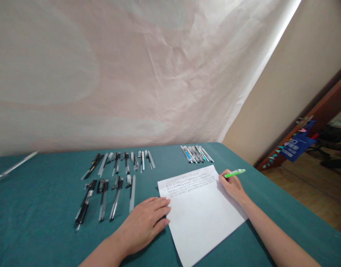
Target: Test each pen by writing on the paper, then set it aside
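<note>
A white sheet of paper (201,211) lies on the teal tablecloth (48,222), with a few lines of handwriting across its top. My right hand (232,186) is closed around a green pen (235,173), whose tip rests at the sheet's upper right edge. My left hand (146,221) lies flat with fingers stretched out, its fingertips pressing the paper's left edge.
Two rows of black, grey and clear pens (115,178) lie left of the sheet. Another bunch of pens (196,153) sits behind the paper. A long clear rod (13,167) lies at far left. A wrinkled white cloth backdrop (131,74) hangs behind; a doorway opens at right.
</note>
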`<state>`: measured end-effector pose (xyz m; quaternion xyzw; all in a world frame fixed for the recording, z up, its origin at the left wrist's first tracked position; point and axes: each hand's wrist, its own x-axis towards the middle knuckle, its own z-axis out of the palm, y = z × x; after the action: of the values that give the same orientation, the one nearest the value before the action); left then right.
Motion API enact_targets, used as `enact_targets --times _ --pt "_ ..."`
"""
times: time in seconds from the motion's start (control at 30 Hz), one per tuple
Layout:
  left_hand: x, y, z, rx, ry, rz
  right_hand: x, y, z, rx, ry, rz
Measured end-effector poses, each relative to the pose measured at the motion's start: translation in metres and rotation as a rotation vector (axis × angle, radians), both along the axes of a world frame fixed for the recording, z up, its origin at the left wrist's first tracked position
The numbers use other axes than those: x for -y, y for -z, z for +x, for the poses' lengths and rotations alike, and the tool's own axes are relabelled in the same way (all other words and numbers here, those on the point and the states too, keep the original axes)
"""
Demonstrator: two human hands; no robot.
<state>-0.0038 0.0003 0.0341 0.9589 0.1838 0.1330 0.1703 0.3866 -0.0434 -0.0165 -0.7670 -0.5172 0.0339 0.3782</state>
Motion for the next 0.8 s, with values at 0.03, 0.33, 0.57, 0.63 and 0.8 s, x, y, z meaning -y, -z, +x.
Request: enact_targets --times 0.03,0.33,0.57,0.63,0.8 --pt "0.0002 -0.0001 -0.0001 -0.002 0.002 0.0 0.0001 -0.0002 0.0002 0.002 0.001 0.0" --pt "-0.0005 0.001 0.0 0.024 0.003 0.0 0.0014 -0.0016 -0.0011 0.003 0.01 0.001" --pt "-0.0006 0.0024 -0.0001 -0.001 0.0 0.003 0.0025 -0.0047 -0.0027 -0.011 0.009 -0.013" --pt "-0.0007 0.0029 -0.0003 0.017 0.0 0.002 0.0026 -0.0053 -0.0031 -0.012 0.015 -0.012" --pt "-0.0011 0.0041 -0.0005 0.036 -0.004 0.008 0.0019 -0.004 -0.003 -0.014 0.014 0.002"
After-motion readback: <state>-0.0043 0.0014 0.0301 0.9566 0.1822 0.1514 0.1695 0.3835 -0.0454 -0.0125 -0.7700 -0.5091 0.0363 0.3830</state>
